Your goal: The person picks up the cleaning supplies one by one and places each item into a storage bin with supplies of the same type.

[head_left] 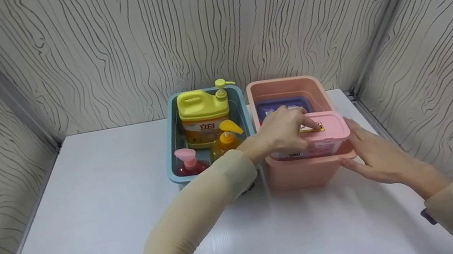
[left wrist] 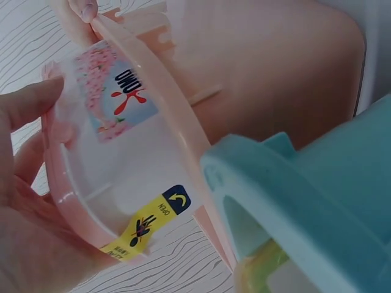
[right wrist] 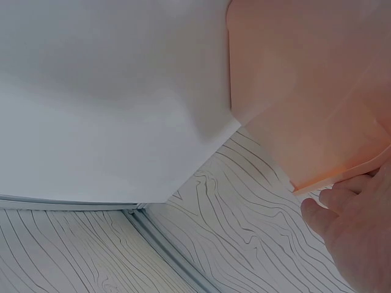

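Note:
My left hand point(head_left: 284, 131) holds a clear tub with a pink lid point(head_left: 329, 125) from above, fingers and thumb on the lid. The tub lies within the mouth of the pink bin point(head_left: 301, 174), close to its front rim. A flowered OMO label point(left wrist: 125, 91) and a yellow OPEN sticker point(left wrist: 146, 226) show on the tub in the left wrist view. At the bin's right side, my right hand point(head_left: 376, 155) grips the rim near the front corner. Its fingertips point(right wrist: 321, 213) lie along the rim in the right wrist view. Behind the tub, a dark blue container point(head_left: 282, 104) sits inside the bin.
Left of the pink bin stands a blue bin point(head_left: 170, 154). It holds a yellow jug with a pump point(head_left: 205, 116), an orange-topped pump bottle point(head_left: 225, 143) and a red bottle with a pink pump point(head_left: 188, 161). Wood-patterned walls point(head_left: 125, 47) enclose the white table point(head_left: 107, 211).

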A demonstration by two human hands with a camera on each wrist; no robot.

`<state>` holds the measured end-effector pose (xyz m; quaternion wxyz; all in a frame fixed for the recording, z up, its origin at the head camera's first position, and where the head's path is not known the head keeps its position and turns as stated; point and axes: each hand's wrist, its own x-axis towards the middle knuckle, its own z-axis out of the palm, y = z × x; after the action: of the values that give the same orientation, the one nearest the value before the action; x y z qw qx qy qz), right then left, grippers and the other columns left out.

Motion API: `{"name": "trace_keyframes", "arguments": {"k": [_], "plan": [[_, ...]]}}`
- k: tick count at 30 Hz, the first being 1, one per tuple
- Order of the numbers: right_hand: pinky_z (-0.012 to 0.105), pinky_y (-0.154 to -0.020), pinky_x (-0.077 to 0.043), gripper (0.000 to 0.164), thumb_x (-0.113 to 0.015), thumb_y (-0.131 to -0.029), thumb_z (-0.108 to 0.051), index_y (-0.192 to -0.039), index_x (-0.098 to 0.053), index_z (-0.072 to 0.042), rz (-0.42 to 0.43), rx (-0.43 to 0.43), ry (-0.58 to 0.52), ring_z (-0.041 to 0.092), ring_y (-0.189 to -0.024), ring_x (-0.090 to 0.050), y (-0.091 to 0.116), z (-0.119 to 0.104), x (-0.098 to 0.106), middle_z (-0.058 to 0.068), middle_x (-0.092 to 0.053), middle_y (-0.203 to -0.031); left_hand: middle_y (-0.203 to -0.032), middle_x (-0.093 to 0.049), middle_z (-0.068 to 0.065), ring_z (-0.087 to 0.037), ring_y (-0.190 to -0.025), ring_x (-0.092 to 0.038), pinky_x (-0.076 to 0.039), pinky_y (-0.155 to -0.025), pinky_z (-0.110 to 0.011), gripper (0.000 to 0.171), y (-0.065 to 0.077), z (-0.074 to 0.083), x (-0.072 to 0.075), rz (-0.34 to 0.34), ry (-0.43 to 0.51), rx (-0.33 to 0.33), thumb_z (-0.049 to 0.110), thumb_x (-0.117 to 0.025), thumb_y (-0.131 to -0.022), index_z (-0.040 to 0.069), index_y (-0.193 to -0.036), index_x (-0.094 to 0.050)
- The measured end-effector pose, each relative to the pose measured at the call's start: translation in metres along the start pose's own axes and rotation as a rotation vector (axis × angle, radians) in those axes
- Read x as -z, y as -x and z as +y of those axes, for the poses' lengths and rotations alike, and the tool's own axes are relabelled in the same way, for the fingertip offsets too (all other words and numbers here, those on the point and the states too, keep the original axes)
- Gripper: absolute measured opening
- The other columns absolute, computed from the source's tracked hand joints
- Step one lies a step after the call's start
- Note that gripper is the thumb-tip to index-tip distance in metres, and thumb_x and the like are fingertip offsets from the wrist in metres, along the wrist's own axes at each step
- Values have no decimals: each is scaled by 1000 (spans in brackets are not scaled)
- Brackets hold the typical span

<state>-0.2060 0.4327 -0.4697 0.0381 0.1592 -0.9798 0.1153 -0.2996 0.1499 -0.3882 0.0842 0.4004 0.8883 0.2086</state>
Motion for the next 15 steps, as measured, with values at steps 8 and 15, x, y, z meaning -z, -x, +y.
{"name": "trace_keyframes", "arguments": {"k": [8,15], "plan": [[79,-131,-31,107,-62,-108,-56,-181,0,-9,-30,-27,3,58,-169,-27,1,0,0,26,-12,-189,-140,-72,10,-14,-125,-60,-50,-118,-39,44,-3,0,-5,-9,45,37,33,-88,-96,37,-139,-81],[79,-132,-30,106,-60,-108,-59,-180,-4,-5,-51,-39,16,56,-171,-24,1,0,2,25,-12,-189,-143,-75,15,-12,-133,-61,-47,-129,-39,45,-5,2,-7,-55,110,130,30,-90,-95,40,-138,-81]]}}
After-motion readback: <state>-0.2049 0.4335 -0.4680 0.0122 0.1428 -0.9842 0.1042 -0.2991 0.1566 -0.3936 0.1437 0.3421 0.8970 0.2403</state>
